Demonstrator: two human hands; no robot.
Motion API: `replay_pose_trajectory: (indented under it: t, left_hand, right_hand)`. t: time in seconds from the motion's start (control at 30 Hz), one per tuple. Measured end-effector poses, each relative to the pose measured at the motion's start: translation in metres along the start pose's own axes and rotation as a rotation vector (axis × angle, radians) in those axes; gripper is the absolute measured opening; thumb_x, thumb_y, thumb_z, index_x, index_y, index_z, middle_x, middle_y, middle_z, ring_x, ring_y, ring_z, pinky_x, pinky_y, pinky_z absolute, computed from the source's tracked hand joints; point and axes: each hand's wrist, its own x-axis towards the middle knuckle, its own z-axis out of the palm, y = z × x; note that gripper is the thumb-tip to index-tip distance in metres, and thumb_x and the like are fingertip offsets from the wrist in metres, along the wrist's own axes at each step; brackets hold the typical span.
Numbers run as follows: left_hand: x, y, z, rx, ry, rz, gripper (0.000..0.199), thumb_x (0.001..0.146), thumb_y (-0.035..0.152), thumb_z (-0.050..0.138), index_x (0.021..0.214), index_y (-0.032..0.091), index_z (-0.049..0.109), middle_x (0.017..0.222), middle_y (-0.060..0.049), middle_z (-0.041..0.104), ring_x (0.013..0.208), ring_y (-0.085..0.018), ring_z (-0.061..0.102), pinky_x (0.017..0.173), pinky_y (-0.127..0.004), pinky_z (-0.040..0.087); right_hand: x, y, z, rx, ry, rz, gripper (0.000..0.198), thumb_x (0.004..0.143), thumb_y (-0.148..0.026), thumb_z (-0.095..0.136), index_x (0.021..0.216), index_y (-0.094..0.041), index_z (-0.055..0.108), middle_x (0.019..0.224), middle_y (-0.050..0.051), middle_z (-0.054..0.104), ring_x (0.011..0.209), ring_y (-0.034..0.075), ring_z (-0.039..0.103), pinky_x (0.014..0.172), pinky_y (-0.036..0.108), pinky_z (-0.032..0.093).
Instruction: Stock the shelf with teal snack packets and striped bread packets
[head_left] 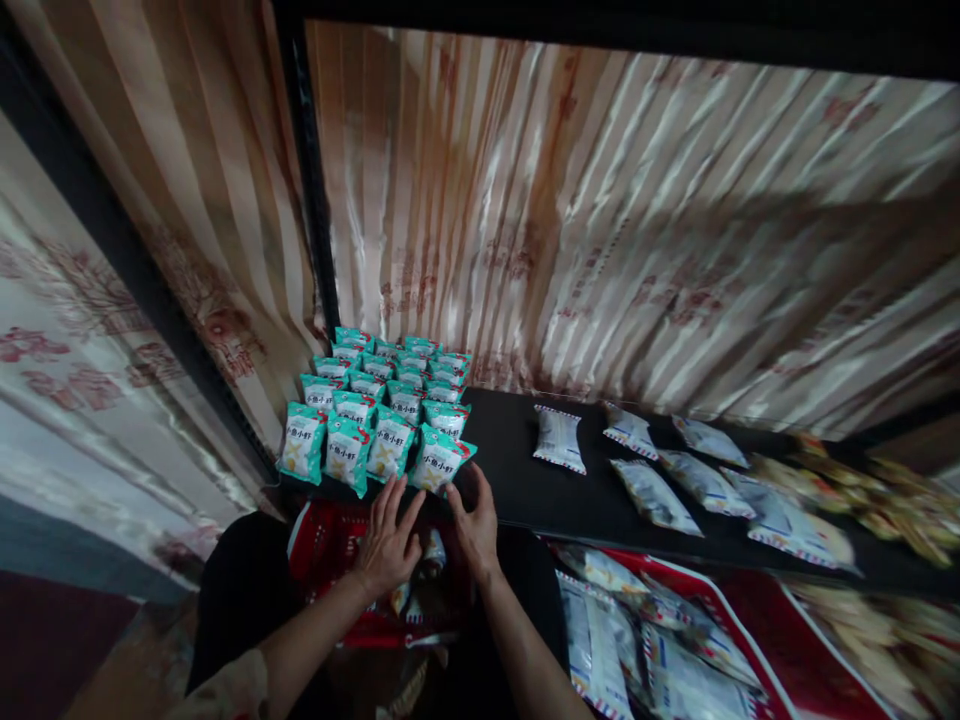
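Rows of teal-and-white snack packets (347, 453) stand at the left end of a black shelf. The front-row packet farthest right (438, 462) tilts slightly. My left hand (388, 542), fingers spread, is just below that packet and the one beside it (391, 444). Close to the tilted packet's lower right corner is my right hand (475, 522), its thumb apart from the fingers. Neither hand appears to grip anything; whether the fingertips touch the packet I cannot tell.
White-and-blue packets (559, 438) lie along the black shelf (499, 440), with yellowish packets (892, 500) farther right. Below, a red basket (311, 545) between my knees holds a few packets. Another red container (720, 600) holds white packets. Black posts (307, 170) and curtains (600, 230) border the shelf.
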Motion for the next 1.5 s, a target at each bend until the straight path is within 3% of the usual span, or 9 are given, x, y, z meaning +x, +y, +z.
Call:
replay_pose_trajectory:
  t: [0.1, 0.2, 0.43, 0.6, 0.83, 1.07, 1.23, 1.5]
  left_hand:
    - [-0.009, 0.001, -0.004, -0.005, -0.001, -0.063, 0.072, 0.075, 0.003, 0.045, 0.143, 0.019, 0.028, 0.153, -0.014, 0.012, 0.139, -0.032, 0.019, 0.105, -0.051, 0.036]
    - [-0.016, -0.002, -0.009, -0.039, 0.015, -0.118, 0.071, 0.074, 0.000, 0.044, 0.141, 0.020, 0.032, 0.154, -0.012, 0.010, 0.139, -0.032, 0.020, 0.104, -0.051, 0.038]
    - [-0.031, -0.004, -0.019, -0.124, -0.008, -0.267, 0.068, 0.071, -0.001, 0.045, 0.135, 0.019, 0.040, 0.154, -0.011, 0.009, 0.136, -0.031, 0.028, 0.100, -0.047, 0.045]
    - [-0.037, -0.005, -0.019, -0.148, 0.028, -0.319, 0.063, 0.072, 0.001, 0.044, 0.132, 0.018, 0.043, 0.152, -0.011, 0.016, 0.135, -0.029, 0.029, 0.102, -0.048, 0.043]
    - [-0.040, -0.017, -0.015, -0.220, -0.017, -0.371, 0.056, 0.076, 0.004, 0.039, 0.131, 0.014, 0.042, 0.140, -0.015, 0.040, 0.127, -0.023, 0.043, 0.102, -0.042, 0.043]
    - [-0.033, -0.019, -0.019, -0.227, 0.046, -0.425, 0.053, 0.075, 0.004, 0.039, 0.126, 0.016, 0.048, 0.130, -0.012, 0.048, 0.119, -0.021, 0.050, 0.098, -0.039, 0.046]
    - [-0.025, -0.028, -0.034, -0.104, 0.109, -0.561, 0.049, 0.077, 0.008, 0.043, 0.125, 0.018, 0.051, 0.118, -0.010, 0.047, 0.110, -0.021, 0.052, 0.095, -0.040, 0.048]
    - [-0.015, -0.051, -0.039, -0.060, 0.131, -0.526, 0.050, 0.078, 0.008, 0.043, 0.125, 0.023, 0.052, 0.118, -0.009, 0.042, 0.109, -0.021, 0.050, 0.096, -0.040, 0.047]
  right_hand:
    - [-0.012, -0.004, -0.003, -0.040, 0.090, -0.009, 0.048, 0.081, -0.049, 0.053, 0.116, -0.017, 0.052, 0.114, 0.014, 0.059, 0.105, 0.026, 0.057, 0.092, 0.042, 0.045]
    - [-0.028, -0.010, -0.005, -0.052, 0.083, -0.061, 0.037, 0.084, -0.047, 0.049, 0.106, -0.018, 0.056, 0.103, 0.010, 0.061, 0.097, 0.023, 0.058, 0.089, 0.041, 0.045]
    - [-0.051, -0.026, 0.012, -0.078, -0.201, -0.200, 0.024, 0.086, -0.035, 0.048, 0.102, -0.023, 0.062, 0.097, 0.007, 0.065, 0.092, 0.022, 0.061, 0.084, 0.037, 0.050]
    - [-0.057, -0.029, 0.034, -0.074, -0.326, -0.236, 0.029, 0.085, -0.030, 0.048, 0.108, -0.025, 0.064, 0.112, 0.008, 0.063, 0.104, 0.023, 0.060, 0.091, 0.039, 0.050]
    - [-0.056, -0.020, 0.046, -0.086, -0.351, -0.205, 0.034, 0.082, -0.029, 0.052, 0.113, -0.025, 0.064, 0.122, 0.008, 0.061, 0.109, 0.024, 0.059, 0.096, 0.044, 0.047]
    - [-0.052, -0.025, 0.055, -0.102, -0.399, -0.205, 0.040, 0.083, -0.027, 0.049, 0.121, -0.024, 0.059, 0.137, 0.009, 0.049, 0.098, 0.023, 0.064, 0.089, 0.041, 0.052]
    - [-0.045, -0.023, 0.063, -0.157, -0.447, -0.226, 0.045, 0.083, -0.023, 0.048, 0.128, -0.023, 0.053, 0.142, 0.010, 0.043, 0.106, 0.021, 0.061, 0.092, 0.037, 0.051]
    - [-0.041, -0.020, 0.071, -0.226, -0.401, -0.292, 0.043, 0.083, -0.021, 0.046, 0.126, -0.020, 0.054, 0.140, 0.010, 0.045, 0.127, 0.023, 0.046, 0.104, 0.040, 0.041]
